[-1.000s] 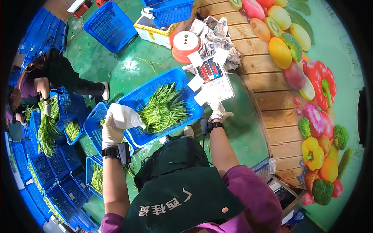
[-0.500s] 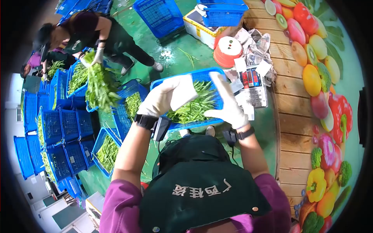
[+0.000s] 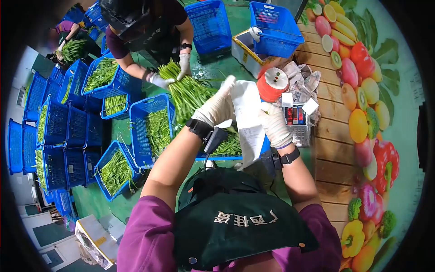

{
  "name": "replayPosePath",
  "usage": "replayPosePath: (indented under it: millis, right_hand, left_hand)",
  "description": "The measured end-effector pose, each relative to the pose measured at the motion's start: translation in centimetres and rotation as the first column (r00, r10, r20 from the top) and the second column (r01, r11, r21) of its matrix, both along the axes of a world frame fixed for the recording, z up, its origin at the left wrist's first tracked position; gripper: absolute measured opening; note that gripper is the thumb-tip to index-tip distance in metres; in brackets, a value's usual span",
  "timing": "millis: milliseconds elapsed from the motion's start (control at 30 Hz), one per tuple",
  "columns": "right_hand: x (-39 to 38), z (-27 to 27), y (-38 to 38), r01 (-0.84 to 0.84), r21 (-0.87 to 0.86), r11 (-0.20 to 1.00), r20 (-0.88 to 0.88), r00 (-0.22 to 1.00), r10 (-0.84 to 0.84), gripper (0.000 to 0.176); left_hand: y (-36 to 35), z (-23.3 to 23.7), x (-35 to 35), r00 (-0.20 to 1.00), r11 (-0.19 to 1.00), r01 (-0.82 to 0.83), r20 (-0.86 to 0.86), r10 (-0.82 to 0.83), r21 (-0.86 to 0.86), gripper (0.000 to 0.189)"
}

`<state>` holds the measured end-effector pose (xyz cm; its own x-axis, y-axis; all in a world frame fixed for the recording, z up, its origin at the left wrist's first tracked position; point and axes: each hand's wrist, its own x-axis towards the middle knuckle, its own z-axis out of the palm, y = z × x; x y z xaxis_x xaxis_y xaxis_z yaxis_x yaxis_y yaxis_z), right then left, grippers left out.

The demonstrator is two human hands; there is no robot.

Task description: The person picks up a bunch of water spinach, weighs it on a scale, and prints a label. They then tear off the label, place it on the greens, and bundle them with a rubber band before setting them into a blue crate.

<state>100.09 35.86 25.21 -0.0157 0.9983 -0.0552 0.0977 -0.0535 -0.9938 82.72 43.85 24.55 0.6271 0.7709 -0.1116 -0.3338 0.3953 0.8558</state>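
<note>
A long white sheet of paper (image 3: pixel 248 120), with faint print on its lower part, hangs upright in front of me. My left hand (image 3: pixel 216 105), in a white glove, is closed at the paper's left side. On the opposite edge, my gloved right hand (image 3: pixel 274 124) pinches the sheet with bent fingers. Behind and below lies a blue basket (image 3: pixel 213 158) of long green leafy stalks (image 3: pixel 229 145), partly hidden by the paper and my left hand. A co-worker's gloved hands hold a large bunch of greens (image 3: pixel 181 93) just beyond my left hand.
A digital scale (image 3: pixel 299 135) with small white paper squares is right of my right hand, beside a red spool-like roll (image 3: pixel 273 85). Blue baskets of greens (image 3: pixel 156 131) stand at left, with stacked crates (image 3: pixel 74 122) farther out. A wooden ledge (image 3: pixel 337 158) runs along the right.
The white paper, small and folded in my left hand before, now hangs long between both hands. My right hand has closed on it. The co-worker has come nearer with the greens.
</note>
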Motion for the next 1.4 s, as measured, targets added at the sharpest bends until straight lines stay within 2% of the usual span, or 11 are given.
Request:
replayPosePath:
  millis: [200, 267, 400, 467, 533, 567, 633, 833, 1033, 1233, 1400]
  right_hand:
    - [0.9, -0.9, -0.4, 0.032, 0.018, 0.999, -0.075, 0.997, -0.030, 0.021]
    - [1.5, -1.3, -0.4, 0.062, 0.000, 0.998, -0.080, 0.995, -0.062, 0.020]
    - [1.7, -0.4, -0.5, 0.166, -0.092, 0.982, -0.283, 0.941, -0.186, 0.020]
    - [2.4, 0.2, -0.1, 0.241, -0.096, 0.966, -0.343, 0.903, -0.259, 0.018]
    - [3.8, 0.7, 1.0, 0.329, -0.129, 0.936, -0.568, 0.749, -0.342, 0.014]
    - [4.6, 0.8, 1.5, 0.383, -0.104, 0.918, -0.566, 0.736, -0.371, 0.011]
    - [6.2, 0.9, 2.4, 0.434, -0.081, 0.897, -0.545, 0.734, -0.405, 0.011]
    - [9.5, 0.2, 4.6, 0.600, 0.009, 0.800, -0.371, 0.744, -0.555, 0.010]
    - [15.2, -4.4, 6.7, 0.469, 0.070, 0.881, -0.689, 0.661, -0.297, 0.019]
    - [17.1, -6.3, 8.5, 0.627, 0.326, 0.707, -0.306, 0.778, -0.548, 0.021]
    - [15.5, -3.6, 7.5, 0.642, 0.041, 0.765, -0.545, 0.656, -0.522, 0.023]
  left_hand:
    - [0.1, -2.1, 1.7, 1.000, 0.999, 0.018, -0.020, -0.018, -0.041, 0.043]
    - [0.2, -2.6, 2.0, 0.990, 0.899, 0.037, 0.139, 0.027, -0.436, 0.042]
    - [-0.2, -0.9, 2.6, 0.993, 0.930, 0.077, 0.114, -0.038, -0.359, 0.049]
    - [-0.4, -0.4, 3.6, 0.865, 0.857, 0.397, 0.446, -0.230, -0.329, 0.063]
    - [-1.7, -0.5, 4.8, 0.842, 0.850, 0.474, 0.400, -0.362, -0.230, 0.070]
    - [-2.4, 0.7, 4.7, 0.899, 0.894, 0.437, 0.057, -0.434, -0.101, 0.063]
    - [-3.7, 1.2, 4.1, 0.875, 0.884, 0.467, -0.142, -0.463, -0.004, 0.054]
    - [-4.6, -4.4, 4.3, 0.869, 0.850, 0.495, 0.091, -0.487, -0.179, 0.043]
    - [-4.8, -4.0, 3.6, 0.851, 0.828, 0.525, 0.116, -0.513, -0.198, 0.044]
    - [-4.8, -4.4, 2.6, 0.866, 0.845, 0.501, 0.114, -0.487, -0.190, 0.041]
    - [-4.6, -5.5, 2.1, 0.860, 0.834, 0.510, 0.138, -0.491, -0.211, 0.041]
